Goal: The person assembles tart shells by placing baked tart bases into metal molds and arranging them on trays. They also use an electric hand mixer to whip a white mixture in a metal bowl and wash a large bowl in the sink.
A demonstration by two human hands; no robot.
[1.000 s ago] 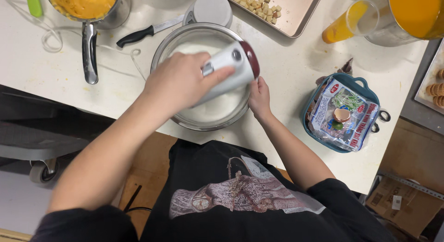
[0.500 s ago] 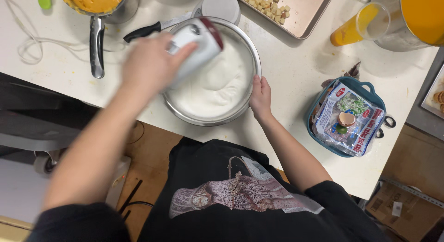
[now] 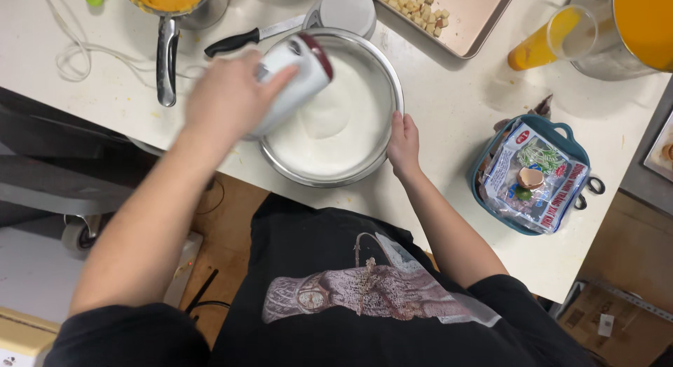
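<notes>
A round metal bowl (image 3: 394,83) of white whipped cream (image 3: 343,125) sits at the near edge of the white counter. My left hand (image 3: 228,93) grips a white hand mixer (image 3: 298,72) with a dark red end, tilted over the bowl's left side; its beaters are hidden. My right hand (image 3: 404,144) holds the bowl's right rim, fingers on the outside.
A saucepan (image 3: 168,2) of orange mash, a black-handled knife (image 3: 242,39) and a white cord (image 3: 70,55) lie at the back left. At the back right are a tray (image 3: 477,23) of pale cubes and a glass (image 3: 547,44) of orange liquid. A teal dish (image 3: 536,174) holds a packet and eggshell.
My left hand has swung the mixer from the bowl's right side over to its left side. My right hand has stayed on the rim.
</notes>
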